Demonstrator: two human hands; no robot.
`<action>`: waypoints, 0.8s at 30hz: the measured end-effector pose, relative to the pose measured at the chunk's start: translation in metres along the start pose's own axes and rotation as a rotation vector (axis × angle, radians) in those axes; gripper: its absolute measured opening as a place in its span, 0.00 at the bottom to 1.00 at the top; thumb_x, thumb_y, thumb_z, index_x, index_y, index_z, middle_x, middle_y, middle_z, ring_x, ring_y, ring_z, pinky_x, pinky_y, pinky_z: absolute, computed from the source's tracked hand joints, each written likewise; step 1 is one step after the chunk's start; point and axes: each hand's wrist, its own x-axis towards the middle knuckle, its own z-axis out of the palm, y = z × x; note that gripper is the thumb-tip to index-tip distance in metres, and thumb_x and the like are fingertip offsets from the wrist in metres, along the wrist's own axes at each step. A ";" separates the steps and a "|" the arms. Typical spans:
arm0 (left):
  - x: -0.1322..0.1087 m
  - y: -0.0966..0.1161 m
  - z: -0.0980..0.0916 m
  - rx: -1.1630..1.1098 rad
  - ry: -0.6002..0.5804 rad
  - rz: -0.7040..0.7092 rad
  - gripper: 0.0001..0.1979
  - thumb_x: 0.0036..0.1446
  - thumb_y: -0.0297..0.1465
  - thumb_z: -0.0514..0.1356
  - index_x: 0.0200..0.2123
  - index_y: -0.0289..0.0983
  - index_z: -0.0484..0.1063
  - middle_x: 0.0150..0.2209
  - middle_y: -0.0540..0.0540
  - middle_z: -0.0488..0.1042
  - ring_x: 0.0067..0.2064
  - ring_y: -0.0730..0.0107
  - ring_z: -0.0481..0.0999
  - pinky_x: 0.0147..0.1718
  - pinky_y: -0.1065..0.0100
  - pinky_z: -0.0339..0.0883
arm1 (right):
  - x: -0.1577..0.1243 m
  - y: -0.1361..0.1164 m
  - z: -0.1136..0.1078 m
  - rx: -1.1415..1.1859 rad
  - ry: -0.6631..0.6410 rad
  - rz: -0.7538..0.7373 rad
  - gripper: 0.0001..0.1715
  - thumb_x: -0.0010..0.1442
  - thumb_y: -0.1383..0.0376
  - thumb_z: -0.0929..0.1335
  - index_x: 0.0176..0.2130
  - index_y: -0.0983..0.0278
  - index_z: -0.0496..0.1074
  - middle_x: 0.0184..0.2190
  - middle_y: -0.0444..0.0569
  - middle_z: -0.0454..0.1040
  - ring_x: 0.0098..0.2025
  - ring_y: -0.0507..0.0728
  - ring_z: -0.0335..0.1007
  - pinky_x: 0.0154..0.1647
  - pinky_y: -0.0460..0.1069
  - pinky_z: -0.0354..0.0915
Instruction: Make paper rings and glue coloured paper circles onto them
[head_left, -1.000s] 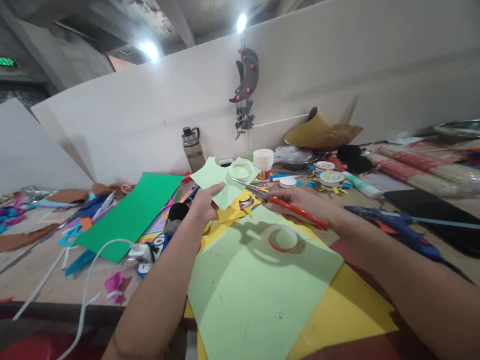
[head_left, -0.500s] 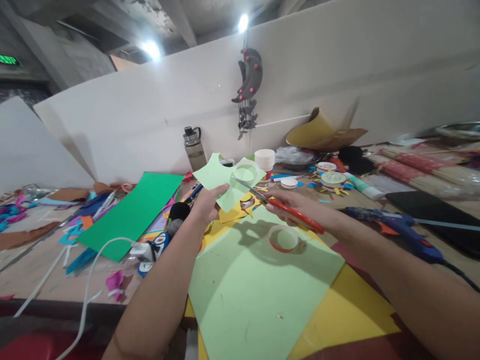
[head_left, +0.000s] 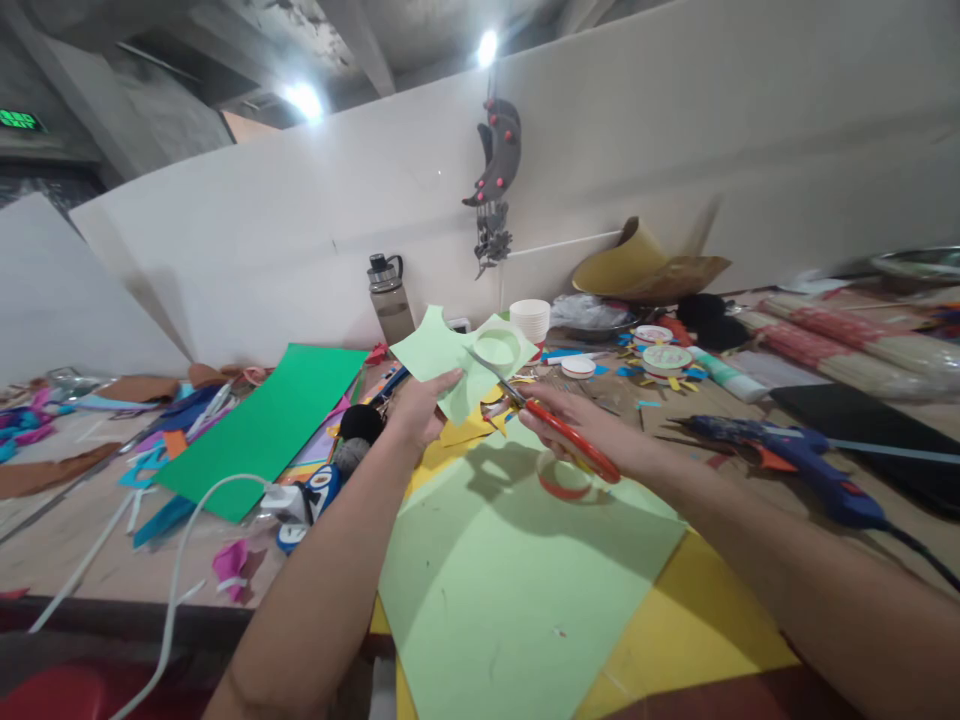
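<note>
My left hand [head_left: 417, 405] pinches a cut piece of light green paper [head_left: 433, 348] and holds it up above the table. In my right hand [head_left: 568, 418] is a pair of scissors with red handles [head_left: 574, 440]. The scissor blades reach up to the paper, beside a ring-shaped curve at its right part. Below both hands lies a large light green sheet [head_left: 510, 590] on top of yellow sheets [head_left: 697, 620]. A cut ring [head_left: 562, 478] with a reddish edge rests on the green sheet, partly under my right hand.
A blue glue gun [head_left: 810, 460] lies at the right. Stacked paper cups [head_left: 529, 322] and a water bottle [head_left: 390, 300] stand at the back. Left are a dark green sheet [head_left: 270, 425], a white cable [head_left: 176, 570] and a plug on a power strip.
My right hand has drawn the scissors slightly left and back, and the handles have come closer together. The paper in my left hand has shifted slightly right.
</note>
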 end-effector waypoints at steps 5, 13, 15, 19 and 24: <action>-0.006 -0.018 0.009 -0.053 0.013 0.025 0.26 0.48 0.20 0.65 0.53 0.39 0.72 0.50 0.43 0.78 0.51 0.60 0.77 0.56 0.59 0.67 | 0.003 0.006 0.003 0.048 0.016 -0.017 0.31 0.55 0.43 0.67 0.48 0.61 0.63 0.21 0.35 0.60 0.17 0.47 0.56 0.17 0.44 0.56; -0.013 -0.025 0.019 -0.066 0.051 0.034 0.26 0.51 0.20 0.63 0.55 0.40 0.71 0.49 0.44 0.78 0.48 0.62 0.79 0.53 0.60 0.70 | 0.005 0.007 0.006 0.076 0.071 0.048 0.26 0.56 0.44 0.66 0.42 0.60 0.65 0.17 0.35 0.58 0.15 0.47 0.55 0.14 0.43 0.54; -0.015 -0.024 0.021 -0.065 0.070 0.029 0.26 0.51 0.20 0.63 0.54 0.40 0.71 0.49 0.44 0.78 0.48 0.63 0.79 0.52 0.62 0.71 | 0.004 0.006 0.007 0.067 0.094 0.049 0.24 0.55 0.45 0.67 0.40 0.61 0.66 0.17 0.35 0.58 0.15 0.47 0.55 0.15 0.43 0.53; -0.017 -0.028 0.022 -0.067 0.076 -0.028 0.23 0.51 0.21 0.64 0.51 0.38 0.73 0.47 0.43 0.79 0.46 0.63 0.80 0.49 0.63 0.73 | 0.004 0.006 0.008 0.085 0.110 0.078 0.21 0.52 0.49 0.70 0.37 0.60 0.65 0.18 0.35 0.59 0.16 0.46 0.55 0.15 0.42 0.53; -0.017 -0.033 0.021 -0.041 0.053 -0.071 0.19 0.52 0.23 0.64 0.48 0.38 0.75 0.45 0.44 0.80 0.45 0.63 0.80 0.46 0.64 0.74 | 0.007 0.013 0.004 0.115 0.097 0.075 0.23 0.52 0.50 0.71 0.41 0.59 0.64 0.20 0.35 0.61 0.17 0.47 0.57 0.16 0.43 0.55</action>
